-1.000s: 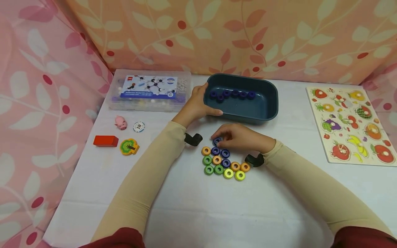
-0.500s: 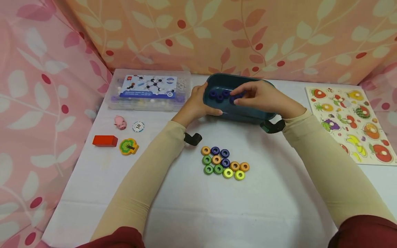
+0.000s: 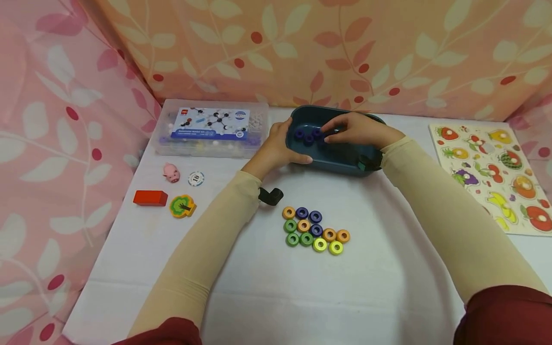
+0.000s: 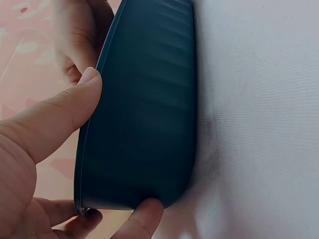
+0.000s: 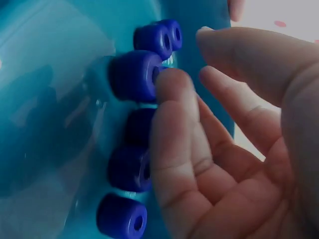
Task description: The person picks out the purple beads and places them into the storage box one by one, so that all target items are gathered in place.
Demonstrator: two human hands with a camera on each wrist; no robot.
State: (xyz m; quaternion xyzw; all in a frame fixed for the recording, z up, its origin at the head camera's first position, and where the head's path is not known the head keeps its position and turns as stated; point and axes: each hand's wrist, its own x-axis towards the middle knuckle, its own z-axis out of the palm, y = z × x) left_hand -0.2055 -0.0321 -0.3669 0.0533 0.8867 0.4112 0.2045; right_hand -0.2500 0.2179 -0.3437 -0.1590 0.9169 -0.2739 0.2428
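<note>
My left hand [image 3: 276,147] grips the left end of a dark teal plastic basin [image 3: 353,166]. In the left wrist view its thumb presses the long side near the rim, and the fingers curve round the end. My right hand [image 3: 364,130] reaches inside the basin over several purple ring beads [image 5: 132,74]. A fingertip overlaps one bead in the right wrist view, while the thumb stays apart from it; whether they touch I cannot tell. On the table, in front of the basin, lies a cluster of purple, orange, green and yellow ring beads [image 3: 336,253].
Left of the basin is a clear molecular model kit box [image 3: 209,125]. Nearer stand a pink toy pig [image 3: 171,173], a chip marked 10 [image 3: 196,178], a red block [image 3: 150,198] and a tree-shaped piece [image 3: 182,206]. A fruit puzzle board [image 3: 483,158] lies at right.
My right hand has moved from the bead cluster up into the basin. The purple bead it pinched at the cluster's far side is gone from there. My left hand keeps its place.
</note>
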